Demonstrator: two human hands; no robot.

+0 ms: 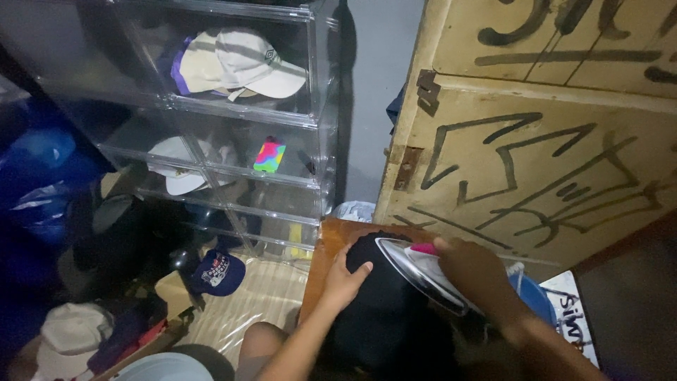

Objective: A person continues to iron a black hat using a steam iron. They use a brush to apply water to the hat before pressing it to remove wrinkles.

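Observation:
My right hand [474, 271] grips the handle of a clothes iron [416, 271] with a shiny metal soleplate and a pink part on top. The iron is tilted on edge against a black cap [384, 310]. My left hand [344, 279] lies flat on the left side of the black cap, fingers spread over the fabric. The cap rests on a small brown wooden table [326, 240]. My bare knee [257, 346] shows below the left forearm.
A clear plastic drawer stack [310, 141] stands at the back left, holding pale caps [240, 63], a white cap [185, 166] and a multicoloured small box [269, 156]. A navy cap [217, 271] and clutter lie on the floor. A cream wooden door [536, 141] with dark painted marks fills the right.

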